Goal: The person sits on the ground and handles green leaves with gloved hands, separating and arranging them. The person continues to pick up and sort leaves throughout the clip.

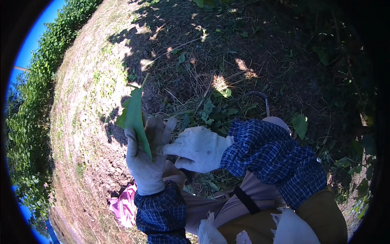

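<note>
My left hand (147, 162), in a pale work glove, is raised with its palm turned toward my right. It holds large green leaves (136, 118) between thumb and fingers, their stems pointing up and away. Against that palm rest the fingertips of my gloved right hand (198, 149), its fingers curled in a pinch. Whatever lies between those fingertips is hidden or too small to tell. Blue checked sleeves (260, 146) cover both forearms.
A thin curved metal rod (260, 94) stands out of the weeds beyond my right forearm. Pink cloth (125, 206) lies on the ground at lower left. Cut grass and weeds (209, 110) cover the shaded soil. Leafy vines (34, 122) form a green row far left.
</note>
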{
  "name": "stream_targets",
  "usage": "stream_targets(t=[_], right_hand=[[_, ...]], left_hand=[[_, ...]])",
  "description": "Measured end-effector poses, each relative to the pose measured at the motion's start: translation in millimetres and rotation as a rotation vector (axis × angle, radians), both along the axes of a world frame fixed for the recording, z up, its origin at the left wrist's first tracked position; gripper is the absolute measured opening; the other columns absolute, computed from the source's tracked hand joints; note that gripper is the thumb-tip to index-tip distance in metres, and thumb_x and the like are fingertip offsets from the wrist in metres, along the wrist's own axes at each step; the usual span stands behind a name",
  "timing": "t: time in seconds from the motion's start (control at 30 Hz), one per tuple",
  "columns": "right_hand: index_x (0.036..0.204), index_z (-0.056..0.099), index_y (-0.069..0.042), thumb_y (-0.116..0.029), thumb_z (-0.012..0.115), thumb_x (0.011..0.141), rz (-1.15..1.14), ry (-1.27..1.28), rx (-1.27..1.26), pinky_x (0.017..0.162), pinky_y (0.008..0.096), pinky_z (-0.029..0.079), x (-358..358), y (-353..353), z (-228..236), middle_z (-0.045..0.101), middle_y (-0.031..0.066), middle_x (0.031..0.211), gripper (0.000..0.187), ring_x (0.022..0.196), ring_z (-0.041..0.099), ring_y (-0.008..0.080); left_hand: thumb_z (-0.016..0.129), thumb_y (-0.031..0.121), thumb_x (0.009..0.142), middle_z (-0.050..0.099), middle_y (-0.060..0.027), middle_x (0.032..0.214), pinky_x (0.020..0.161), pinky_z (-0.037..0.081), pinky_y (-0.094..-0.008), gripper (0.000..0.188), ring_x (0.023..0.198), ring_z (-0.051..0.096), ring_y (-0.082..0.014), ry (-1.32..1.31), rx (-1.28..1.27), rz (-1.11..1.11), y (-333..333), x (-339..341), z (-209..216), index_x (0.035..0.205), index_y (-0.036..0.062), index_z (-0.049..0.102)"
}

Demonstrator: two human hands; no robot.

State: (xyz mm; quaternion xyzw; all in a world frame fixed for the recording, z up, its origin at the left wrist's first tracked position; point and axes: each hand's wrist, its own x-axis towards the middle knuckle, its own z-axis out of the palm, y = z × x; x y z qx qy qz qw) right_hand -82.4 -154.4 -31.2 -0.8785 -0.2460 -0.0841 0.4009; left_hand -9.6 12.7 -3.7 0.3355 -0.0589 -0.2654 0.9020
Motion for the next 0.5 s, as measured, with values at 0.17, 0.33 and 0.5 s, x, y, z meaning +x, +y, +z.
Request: stream_targets(t=[0.17, 0.33, 0.5], right_hand=[[0.107, 0.064, -0.008, -0.030, 0.066, 0.089, 0.121, 0.047, -0.049, 0.083, 0.0475, 0.055, -0.9, -0.6, 3.4, 0.070, 0.0141, 0.097, 0.028, 0.093, 0.068, 0.0347], [0.105, 0.065, -0.008, -0.026, 0.067, 0.087, 0.075, -0.050, 0.062, 0.082, 0.0471, 0.056, -3.5, -2.1, 3.7, 0.070, 0.0130, 0.094, 0.026, 0.090, 0.068, 0.0345], [0.111, 0.065, -0.008, -0.029, 0.068, 0.088, -0.033, -0.137, 0.148, 0.083, 0.0463, 0.056, -1.2, -0.8, 0.9, 0.070, 0.0132, 0.096, 0.031, 0.092, 0.068, 0.0342]], left_hand=[[0.040, 0.042, 0.108, 0.067, -0.0188, 0.125, 0.115, 0.036, -0.0648, 0.053, 0.126, 0.058, -0.0368, 0.049, -0.032, 0.005, 1.8, 1.1, -0.3, 0.143, 0.0037, 0.048], [0.045, 0.037, 0.108, 0.064, -0.0197, 0.129, 0.118, 0.029, -0.0666, 0.048, 0.135, 0.050, -0.0369, 0.070, -0.148, -0.125, 3.7, 1.4, 0.8, 0.141, 0.0044, 0.054], [0.036, 0.045, 0.109, 0.068, -0.0177, 0.125, 0.109, 0.045, -0.0644, 0.056, 0.128, 0.058, -0.0372, 0.025, -0.021, -0.005, 3.1, 1.0, 0.8, 0.145, 0.0031, 0.045]])
